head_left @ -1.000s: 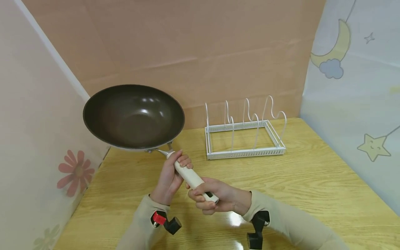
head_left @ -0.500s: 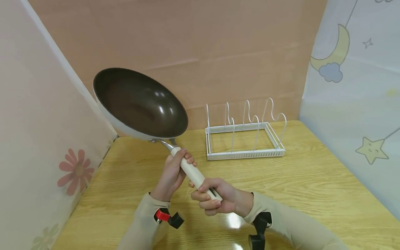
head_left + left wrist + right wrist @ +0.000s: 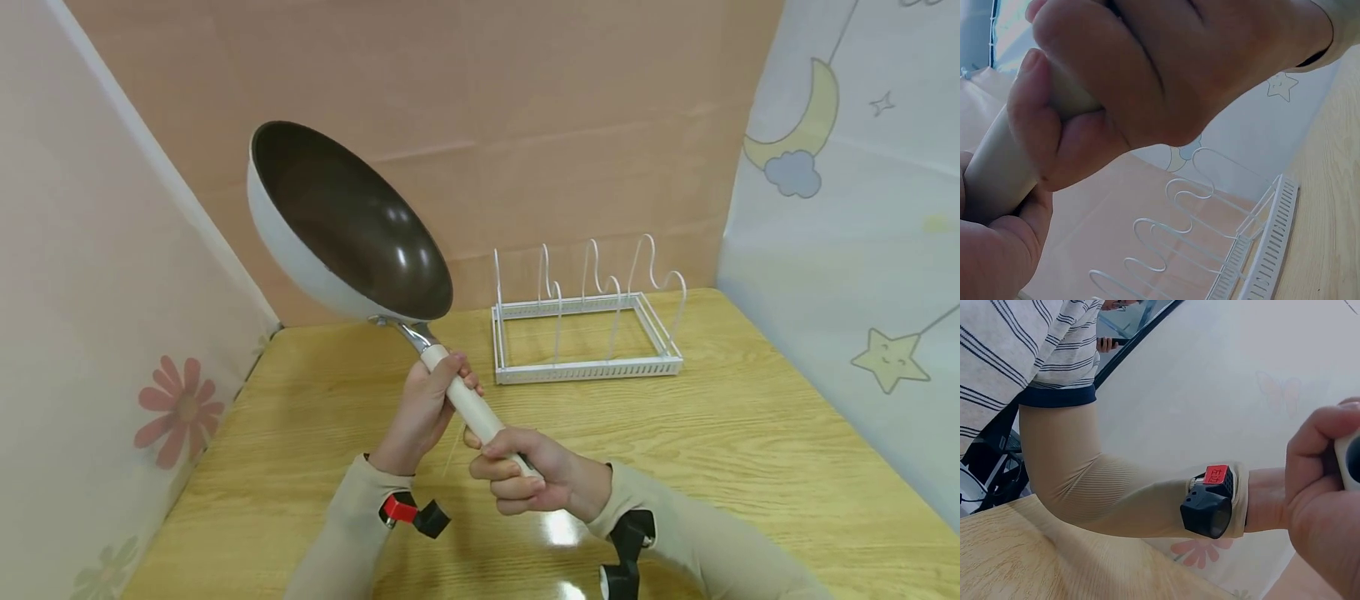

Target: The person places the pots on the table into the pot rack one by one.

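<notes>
A deep frying pan [image 3: 348, 225], dark brown inside and white outside, is held in the air at the left of the head view. Its bowl tilts, with the rim slanting down to the right. My left hand [image 3: 422, 412] grips the upper part of the cream handle [image 3: 474, 408], near the metal neck. Lower down, my right hand [image 3: 536, 477] wraps round the handle's end, hiding much of it. In the left wrist view, fingers curl round the handle [image 3: 1000, 169]. The pan's bowl lies outside both wrist views.
A white wire rack [image 3: 588, 371] with upright curved dividers stands on the wooden table [image 3: 720, 450], to the right of the pan. A peach backdrop [image 3: 562, 117] rises behind, with patterned side walls [image 3: 847, 275] left and right.
The pan has risen and moved a little right, tilting from nearly level so its white outer left side shows. Both hands keep their grip and have shifted slightly right.
</notes>
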